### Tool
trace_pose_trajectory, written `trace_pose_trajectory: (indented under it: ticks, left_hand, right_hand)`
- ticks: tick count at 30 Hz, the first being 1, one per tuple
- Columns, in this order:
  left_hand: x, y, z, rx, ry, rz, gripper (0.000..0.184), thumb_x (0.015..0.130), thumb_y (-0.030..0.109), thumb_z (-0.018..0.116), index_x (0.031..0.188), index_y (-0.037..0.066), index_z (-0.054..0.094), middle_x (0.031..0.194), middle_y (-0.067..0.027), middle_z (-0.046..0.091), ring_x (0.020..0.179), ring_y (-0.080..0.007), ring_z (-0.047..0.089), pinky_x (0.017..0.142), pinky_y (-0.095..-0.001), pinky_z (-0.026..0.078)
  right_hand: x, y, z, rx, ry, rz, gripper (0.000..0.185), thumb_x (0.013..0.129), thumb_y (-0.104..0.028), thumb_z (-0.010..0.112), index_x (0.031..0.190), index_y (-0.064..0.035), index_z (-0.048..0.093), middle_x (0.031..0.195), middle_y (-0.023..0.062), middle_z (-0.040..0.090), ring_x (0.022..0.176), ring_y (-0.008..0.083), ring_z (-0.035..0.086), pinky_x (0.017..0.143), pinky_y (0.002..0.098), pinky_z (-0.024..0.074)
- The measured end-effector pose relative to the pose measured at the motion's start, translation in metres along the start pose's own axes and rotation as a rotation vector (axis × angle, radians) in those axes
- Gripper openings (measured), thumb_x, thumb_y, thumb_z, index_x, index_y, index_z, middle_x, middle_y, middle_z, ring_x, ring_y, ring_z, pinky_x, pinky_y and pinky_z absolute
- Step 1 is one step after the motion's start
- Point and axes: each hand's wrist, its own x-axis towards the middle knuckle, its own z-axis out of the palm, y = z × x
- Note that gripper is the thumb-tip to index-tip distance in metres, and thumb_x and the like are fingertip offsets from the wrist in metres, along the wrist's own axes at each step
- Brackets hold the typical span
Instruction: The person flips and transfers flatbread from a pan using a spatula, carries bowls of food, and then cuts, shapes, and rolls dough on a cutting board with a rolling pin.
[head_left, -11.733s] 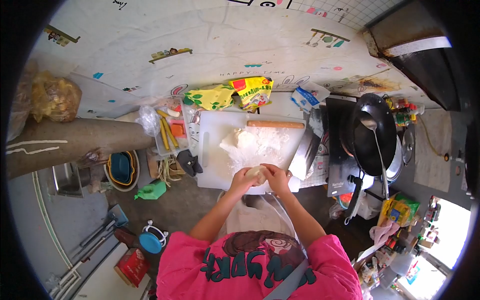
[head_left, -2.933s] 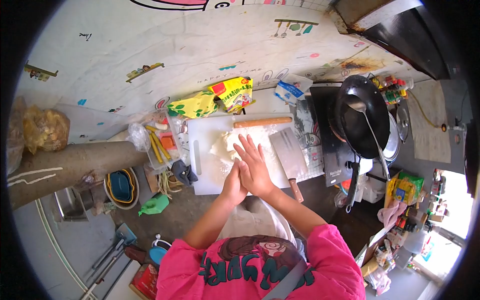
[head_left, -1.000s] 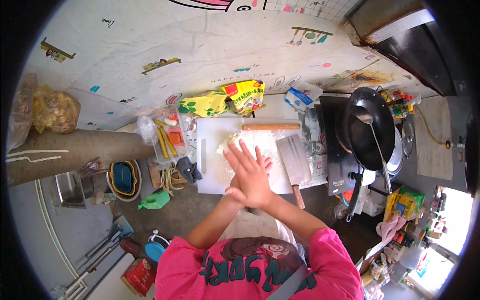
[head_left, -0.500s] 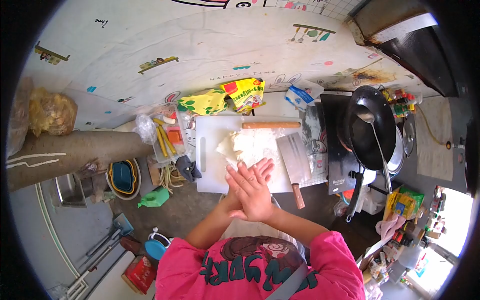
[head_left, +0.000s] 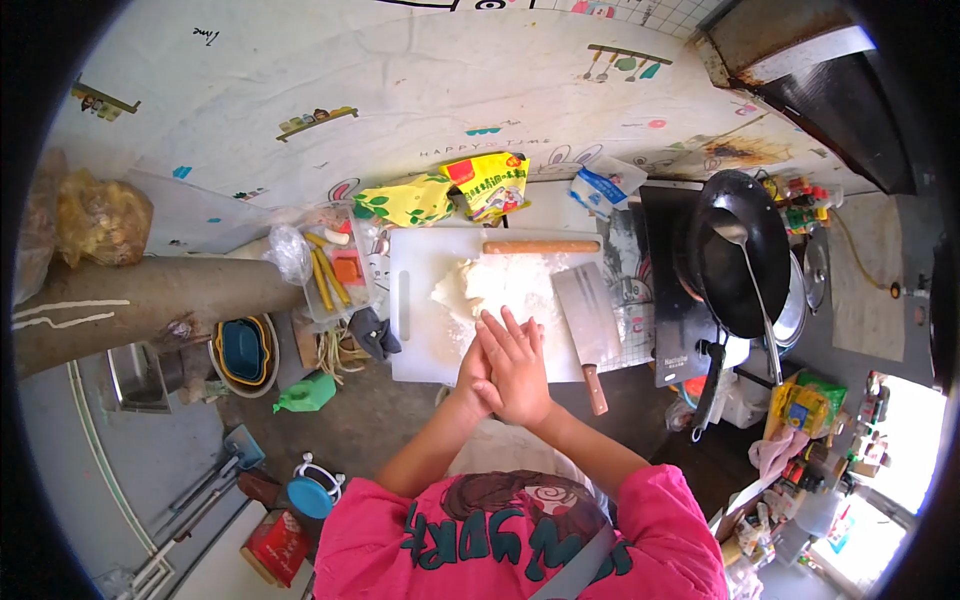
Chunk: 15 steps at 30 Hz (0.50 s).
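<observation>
My right hand [head_left: 518,375] lies with its palm against my left hand [head_left: 474,380], in front of my body and over the near edge of the white cutting board [head_left: 425,345]. The right fingers are stretched out; the left ones are mostly covered by them. Between the palms nothing shows. Just beyond my fingertips, a pale lump of dough [head_left: 485,283] rests on the board amid scattered white flour. A cleaver [head_left: 587,315] with a wooden handle lies to the right of my hands, and a wooden rolling pin [head_left: 540,247] lies along the far edge.
Right of the board, a black wok [head_left: 740,255] holding a metal ladle [head_left: 748,260] stands on a black stove. Yellow packets [head_left: 490,188] lean at the wall behind. A clear plastic bin [head_left: 360,285] with assorted items sits on the left, near a thick grey pipe [head_left: 200,305].
My hands have turned from lying crossed to a more upright, palm-to-palm position, the right one sliding over the left. The dough, cleaver and rolling pin stay put.
</observation>
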Motion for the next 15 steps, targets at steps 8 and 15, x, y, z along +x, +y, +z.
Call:
trace_pose_trajectory:
  ticks: [8, 15]
  left_hand:
    - [0.0, 0.006, 0.007, -0.066, 0.146, -0.157, 0.064, 0.095, 0.048, 0.021, 0.14, 0.003, 0.026, 0.142, -0.0199, 0.033, 0.133, -0.0308, 0.03, 0.109, -0.0394, 0.025]
    - [-0.003, 0.024, 0.007, -0.251, -0.018, 0.051, 0.064, 0.092, 0.053, 0.029, 0.145, 0.018, 0.023, 0.152, -0.0059, 0.018, 0.129, -0.0223, 0.034, 0.106, -0.0409, 0.028]
  right_hand:
    - [0.002, 0.012, 0.012, 0.901, 0.07, 0.196, 0.083, 0.085, -0.062, 0.04, 0.141, -0.002, 0.026, 0.145, 0.0164, 0.029, 0.138, 0.0293, 0.02, 0.108, 0.049, 0.0159]
    - [-0.008, 0.044, -0.011, 0.628, 0.027, 0.378, 0.031, 0.089, -0.014, 0.055, 0.115, 0.0017, 0.055, 0.125, 0.0176, 0.046, 0.103, 0.0271, 0.055, 0.084, 0.0354, 0.0476]
